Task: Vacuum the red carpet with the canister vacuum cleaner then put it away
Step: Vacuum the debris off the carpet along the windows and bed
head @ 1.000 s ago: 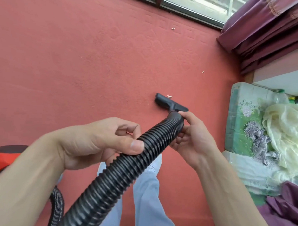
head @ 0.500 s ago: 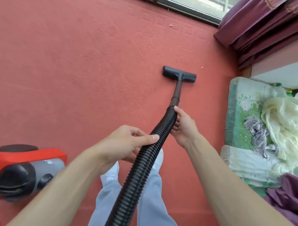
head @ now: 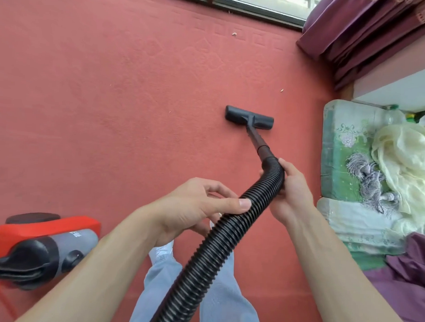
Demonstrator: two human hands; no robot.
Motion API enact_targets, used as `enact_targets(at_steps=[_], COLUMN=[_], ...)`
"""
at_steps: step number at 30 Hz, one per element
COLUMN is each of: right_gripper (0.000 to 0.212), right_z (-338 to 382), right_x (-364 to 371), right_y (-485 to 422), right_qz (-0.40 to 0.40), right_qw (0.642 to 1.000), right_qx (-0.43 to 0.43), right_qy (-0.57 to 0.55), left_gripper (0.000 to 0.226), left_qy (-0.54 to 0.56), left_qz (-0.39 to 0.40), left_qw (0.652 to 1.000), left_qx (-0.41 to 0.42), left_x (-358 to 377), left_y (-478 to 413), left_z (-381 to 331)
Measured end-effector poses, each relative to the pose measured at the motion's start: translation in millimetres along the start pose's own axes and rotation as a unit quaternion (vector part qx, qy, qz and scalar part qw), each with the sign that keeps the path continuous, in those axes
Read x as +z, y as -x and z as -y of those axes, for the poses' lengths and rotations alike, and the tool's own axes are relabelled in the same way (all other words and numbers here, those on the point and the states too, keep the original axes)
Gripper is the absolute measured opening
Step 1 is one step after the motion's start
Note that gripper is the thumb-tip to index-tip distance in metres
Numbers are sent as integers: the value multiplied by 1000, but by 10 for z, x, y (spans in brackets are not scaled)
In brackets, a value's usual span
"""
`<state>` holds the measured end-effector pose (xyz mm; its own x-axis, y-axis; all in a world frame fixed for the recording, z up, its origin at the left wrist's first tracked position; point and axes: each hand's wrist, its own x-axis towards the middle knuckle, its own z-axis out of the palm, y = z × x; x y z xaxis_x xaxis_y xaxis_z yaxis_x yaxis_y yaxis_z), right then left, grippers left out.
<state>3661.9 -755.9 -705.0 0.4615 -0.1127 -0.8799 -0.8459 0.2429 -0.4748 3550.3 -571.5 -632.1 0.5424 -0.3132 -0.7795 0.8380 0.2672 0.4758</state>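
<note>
The black floor nozzle point(head: 249, 117) has slid back toward the person and its wand point(head: 257, 138) now leans right, with the ribbed hose point(head: 218, 235) bending at the right hand point(head: 292, 187), whose fingers curl round its top end. The left hand point(head: 193, 208) grips the hose lower down, thumb on top. The nozzle lies flat on the red carpet point(head: 112, 109) mid-floor, the red-and-grey canister point(head: 39, 248) sits lower left, and folded green bedding point(head: 337, 150) lies at right.

Both hands grip the black ribbed hose point(head: 218, 235): left hand point(head: 190, 208) mid-hose, right hand point(head: 292, 190) by the wand. The floor nozzle point(head: 249, 118) seems flat on the red carpet point(head: 100, 96); the canister point(head: 39, 248) sits left
</note>
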Motion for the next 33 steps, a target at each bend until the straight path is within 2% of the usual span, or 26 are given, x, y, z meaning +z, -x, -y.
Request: enact_targets(at_steps=[3,8,13,16,18,23,26,29,33], right_gripper=[35,39,38,47,47,44,40,47,50], right_z=[92,185,345,412,489,756,996,1217,1420], right_x=[-190,-363,-293,-279,-291,-262,-316,-379,-394], right_y=[223,225,-39,-216,-304,-383,-330,-267,-320], right_qz=[4,11,31,37,37,25,46,58,68], right_qw=[999,995,996,994,994,998,997,995,993], right_qx=[35,58,53,75,80,37,58,86,100], right_qy=[-15,77,60,65,66,45,14,9,7], left_gripper=[40,38,46,39,37,42,37,29,27], left_qy=[-30,-39,-46,-51,-41,-23,-46,-88,-121], left_qz=[51,70,3,-62,-75,-44,-1,52,66], left_qw=[998,997,999,996,996,998,999,995,990], left_qx=[-5,-13,-18,-29,-37,-31,-13,-4,-11], left_x=[52,110,343,475,559,656,646,583,602], left_y=[47,54,-170,-343,-452,-560,-535,-547,-690], left_z=[-70,-133,-192,-197,-202,-383,-646,-914,-1107])
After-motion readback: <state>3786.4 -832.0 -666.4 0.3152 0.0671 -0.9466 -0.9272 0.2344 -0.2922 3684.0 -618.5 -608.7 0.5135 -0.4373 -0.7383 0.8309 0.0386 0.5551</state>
